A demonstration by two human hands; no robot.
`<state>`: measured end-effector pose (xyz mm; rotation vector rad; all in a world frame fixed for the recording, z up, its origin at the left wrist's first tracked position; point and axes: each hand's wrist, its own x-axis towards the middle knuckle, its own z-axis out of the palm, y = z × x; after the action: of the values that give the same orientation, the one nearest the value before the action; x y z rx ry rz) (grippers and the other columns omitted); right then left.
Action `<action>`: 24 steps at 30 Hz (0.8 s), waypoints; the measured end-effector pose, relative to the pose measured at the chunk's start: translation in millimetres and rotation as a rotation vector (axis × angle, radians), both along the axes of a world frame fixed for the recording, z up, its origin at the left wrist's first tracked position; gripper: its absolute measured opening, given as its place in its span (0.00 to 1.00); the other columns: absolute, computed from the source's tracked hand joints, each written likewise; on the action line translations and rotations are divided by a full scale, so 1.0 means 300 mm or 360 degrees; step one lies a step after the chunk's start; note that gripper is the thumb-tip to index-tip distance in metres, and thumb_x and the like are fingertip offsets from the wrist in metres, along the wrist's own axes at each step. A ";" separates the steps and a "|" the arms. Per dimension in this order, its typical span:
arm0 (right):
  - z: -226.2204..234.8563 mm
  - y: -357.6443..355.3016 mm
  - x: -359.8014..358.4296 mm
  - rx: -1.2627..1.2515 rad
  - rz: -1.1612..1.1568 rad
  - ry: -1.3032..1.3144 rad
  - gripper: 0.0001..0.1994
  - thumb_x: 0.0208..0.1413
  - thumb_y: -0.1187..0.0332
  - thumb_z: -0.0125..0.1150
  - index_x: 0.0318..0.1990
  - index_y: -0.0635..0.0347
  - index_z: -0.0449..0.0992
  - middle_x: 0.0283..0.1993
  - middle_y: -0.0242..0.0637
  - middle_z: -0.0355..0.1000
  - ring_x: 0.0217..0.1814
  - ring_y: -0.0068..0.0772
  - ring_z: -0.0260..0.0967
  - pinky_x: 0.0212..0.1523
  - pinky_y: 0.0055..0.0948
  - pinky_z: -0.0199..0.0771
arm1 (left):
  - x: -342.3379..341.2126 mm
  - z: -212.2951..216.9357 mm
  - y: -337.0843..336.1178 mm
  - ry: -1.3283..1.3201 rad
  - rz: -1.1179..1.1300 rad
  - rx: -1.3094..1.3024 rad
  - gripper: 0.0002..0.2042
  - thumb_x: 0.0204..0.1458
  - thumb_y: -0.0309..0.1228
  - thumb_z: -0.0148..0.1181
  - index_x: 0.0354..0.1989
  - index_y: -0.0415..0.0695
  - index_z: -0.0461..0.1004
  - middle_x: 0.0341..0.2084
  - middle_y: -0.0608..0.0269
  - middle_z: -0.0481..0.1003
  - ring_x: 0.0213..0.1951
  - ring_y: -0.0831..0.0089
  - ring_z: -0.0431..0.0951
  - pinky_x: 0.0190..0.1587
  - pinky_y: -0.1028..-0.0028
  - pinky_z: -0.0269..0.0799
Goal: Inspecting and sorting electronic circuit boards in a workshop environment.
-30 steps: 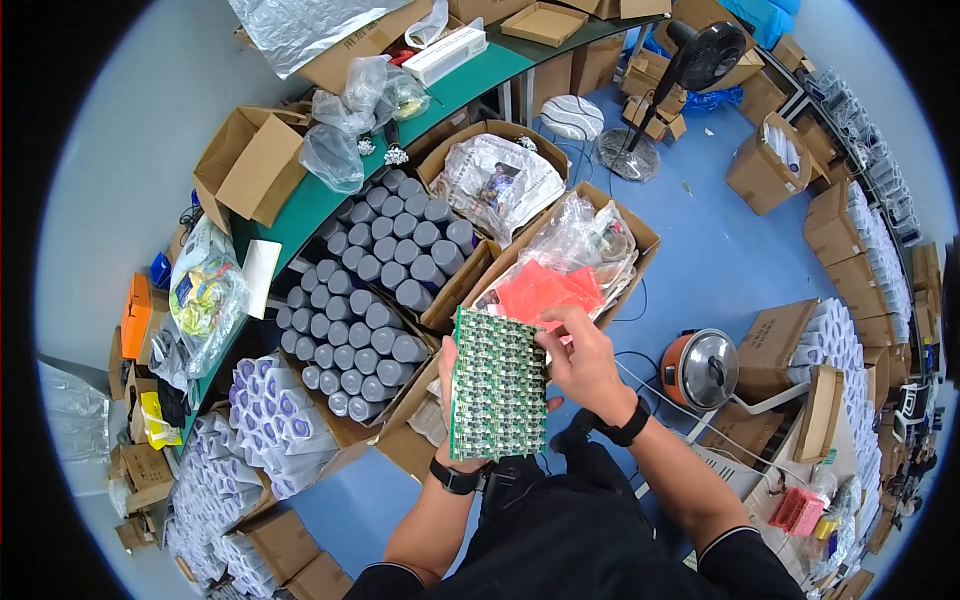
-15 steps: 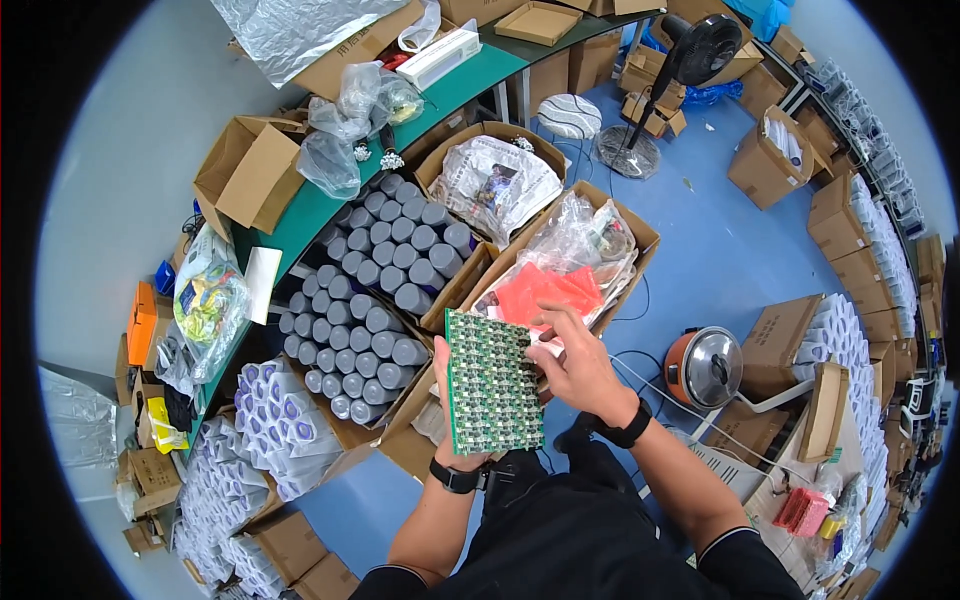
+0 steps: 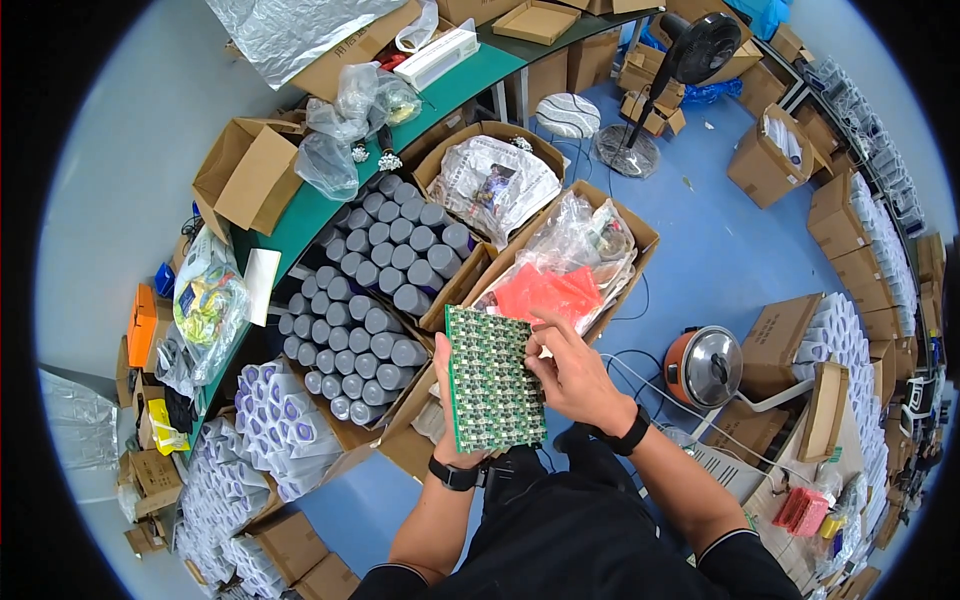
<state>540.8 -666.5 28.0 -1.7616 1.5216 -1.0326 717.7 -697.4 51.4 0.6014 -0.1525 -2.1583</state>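
A green circuit board panel (image 3: 492,385), covered in rows of small components, is held upright and slightly tilted in front of my body. My left hand (image 3: 442,400) grips it from the left edge and beneath, most of its fingers hidden behind the panel. At the panel's upper right edge, my right hand (image 3: 572,373) has its thumb and bent fingers drawn together against the board. Any smaller piece between those fingertips cannot be made out. Just beyond the panel, a red plastic bag (image 3: 548,292) lies in an open cardboard box (image 3: 640,240).
Grey-capped cylinders (image 3: 370,262) fill boxes at the left, near white-wrapped tubes (image 3: 280,430). A green table (image 3: 455,85) runs behind them. To the right, an orange cooking pot (image 3: 704,368) stands on the blue floor (image 3: 715,245) amid cables. A black fan (image 3: 700,50) stands farther back.
The fingers of my right hand have curled in and shifted slightly along the panel's right edge. My left hand and the panel stay almost where they were.
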 end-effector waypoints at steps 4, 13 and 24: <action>0.025 0.015 0.002 0.0046 0.0081 -0.0050 0.09 0.59 0.77 0.65 0.45 0.60 0.72 0.65 0.50 0.69 0.57 0.55 0.75 0.47 0.45 0.80 | -0.005 0.020 0.000 -0.0051 0.0023 0.0028 0.39 0.69 0.68 0.35 0.63 0.43 0.73 0.52 0.56 0.81 0.48 0.64 0.85 0.50 0.63 0.85; 0.024 0.037 0.001 0.0116 -0.0018 -0.0165 0.08 0.61 0.78 0.64 0.45 0.59 0.73 0.70 0.51 0.67 0.56 0.56 0.76 0.46 0.43 0.81 | -0.003 0.004 -0.005 -0.0060 0.0013 0.0030 0.38 0.69 0.67 0.36 0.64 0.43 0.72 0.52 0.55 0.81 0.48 0.63 0.84 0.52 0.63 0.84; 0.026 0.046 -0.018 0.0088 0.0109 -0.0041 0.07 0.63 0.76 0.65 0.45 0.59 0.73 0.71 0.52 0.65 0.53 0.50 0.78 0.46 0.36 0.82 | -0.018 0.022 -0.014 -0.0079 0.0017 0.0014 0.40 0.68 0.69 0.35 0.64 0.43 0.72 0.51 0.54 0.80 0.48 0.61 0.84 0.52 0.62 0.84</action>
<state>535.4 -652.6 35.9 -1.7437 1.4502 -0.9666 712.3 -701.6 58.1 0.6598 -0.1662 -2.1359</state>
